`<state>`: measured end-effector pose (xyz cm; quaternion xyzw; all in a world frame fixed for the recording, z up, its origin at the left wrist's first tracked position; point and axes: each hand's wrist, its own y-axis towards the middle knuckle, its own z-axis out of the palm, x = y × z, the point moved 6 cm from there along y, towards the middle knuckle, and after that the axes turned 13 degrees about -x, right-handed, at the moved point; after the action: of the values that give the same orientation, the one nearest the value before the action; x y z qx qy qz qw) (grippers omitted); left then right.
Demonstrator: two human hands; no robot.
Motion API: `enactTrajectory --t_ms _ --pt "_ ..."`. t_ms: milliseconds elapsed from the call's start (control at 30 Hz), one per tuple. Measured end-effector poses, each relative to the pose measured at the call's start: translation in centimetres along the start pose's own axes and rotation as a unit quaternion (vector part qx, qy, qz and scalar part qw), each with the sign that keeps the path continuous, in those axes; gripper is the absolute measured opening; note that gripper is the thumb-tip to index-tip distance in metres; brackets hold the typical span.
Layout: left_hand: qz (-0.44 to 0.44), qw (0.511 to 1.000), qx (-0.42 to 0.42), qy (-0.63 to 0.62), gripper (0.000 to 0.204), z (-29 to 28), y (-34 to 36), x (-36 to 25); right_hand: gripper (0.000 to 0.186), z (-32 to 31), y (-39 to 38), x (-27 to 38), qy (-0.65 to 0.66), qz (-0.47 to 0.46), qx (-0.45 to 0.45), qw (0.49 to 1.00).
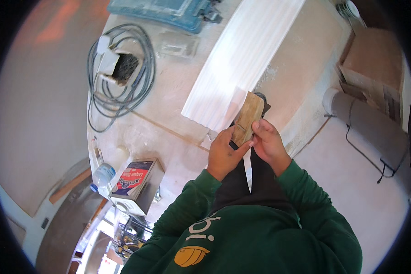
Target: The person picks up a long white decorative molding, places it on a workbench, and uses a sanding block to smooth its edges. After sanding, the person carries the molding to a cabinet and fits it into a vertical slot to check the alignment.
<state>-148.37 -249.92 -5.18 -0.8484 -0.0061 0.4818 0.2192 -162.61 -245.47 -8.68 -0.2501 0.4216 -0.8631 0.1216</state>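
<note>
Item 1: flat tan wooden block (248, 118), oblong, with a dark slot cut into its face and a dark layer, likely abrasive sheet, showing at its far end and beneath its near edge. It is held up at chest height, above the near end of the panel listed below. Whether it touches the panel cannot be told.

Item 2: left hand (224, 153), fingers curled and pressed together, pinching the block's near left edge.

Item 3: right hand (269, 144), fingers closed around the block's right edge, thumb on its face. Both sleeves are dark green.

Handling note, as a judgement: the block appears to be getting seated or wrapped. Both thumbs should keep the dark layer flat and taut against the wood, with no crease at the corners, before any pressure goes on.

Item 4: long white ribbed panel (239, 59), lying diagonally on the pale dusty worktop (169, 114).

Item 5: coil of grey cable (121, 73), well left of the panel, looped around a white square fitting.

Item 6: blue tool case (160, 11), at the worktop's far edge.

Item 7: rectangular metal can with red and blue label (137, 185), at the near left edge, just beside a clear plastic bottle (102, 176).

Item 8: grey cylindrical duct (370, 130), to the right, off the worktop.
</note>
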Motion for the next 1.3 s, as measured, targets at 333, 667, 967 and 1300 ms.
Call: enactTrajectory --t_ms 333,667,967,1300 --pt "-0.359 0.8 0.061 -0.478 0.038 -0.9 -6.4 6.6 0.017 -1.4 -1.8 -2.3 -0.265 0.075 0.02 0.961" --pt "-0.291 0.891 -0.233 -0.258 0.031 -9.6 -8.9 13.2 0.027 -8.8 8.3 10.9 -0.71 -0.236 -0.147 0.647" --pt "-0.172 0.916 -0.345 0.109 0.052 -12.5 -9.4 16.5 0.026 -1.5 15.2 11.0 -0.327 -0.104 -0.233 0.91" --pt "-0.081 0.913 -0.354 0.187 0.056 -12.7 -10.4 18.0 0.037 1.0 14.0 11.3 -0.171 -0.132 -0.18 0.96"
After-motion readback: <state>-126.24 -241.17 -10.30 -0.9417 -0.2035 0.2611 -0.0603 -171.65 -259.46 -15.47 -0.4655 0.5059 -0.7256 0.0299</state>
